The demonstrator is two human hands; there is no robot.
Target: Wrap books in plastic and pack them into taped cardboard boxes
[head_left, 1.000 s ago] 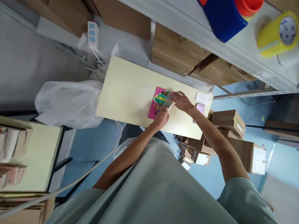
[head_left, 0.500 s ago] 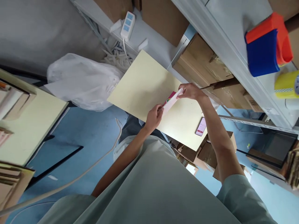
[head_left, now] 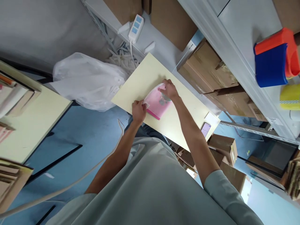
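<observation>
A flat pink booklet [head_left: 153, 115] lies on the cream tabletop [head_left: 131, 90], mostly under a whitish translucent plastic sleeve [head_left: 156, 97]. Its colour and a greyish round print show through the film, while a brighter pink strip is bare along the near edge. My left hand [head_left: 138, 112] pinches the sleeve's left corner. At the far right corner, my right hand [head_left: 170, 89] grips the sleeve's edge, thumb on top. Between the hands the far edge of the film bows upward. Whether the booklet is inside or only beneath the film, I cannot tell.
A lit phone [head_left: 205, 129] rests at the table's right end. Beyond the table are a power strip [head_left: 136, 28], a white plastic bag [head_left: 86, 81] and cardboard boxes [head_left: 208, 65]. A red and blue tape dispenser [head_left: 272, 62] sits on the right shelf. A cable hangs at left.
Both hands have moved left along the table. The sleeve and booklet, earlier held tilted nearly edge-on, now lie flatter with the pink face upward. The view has shifted slightly.
</observation>
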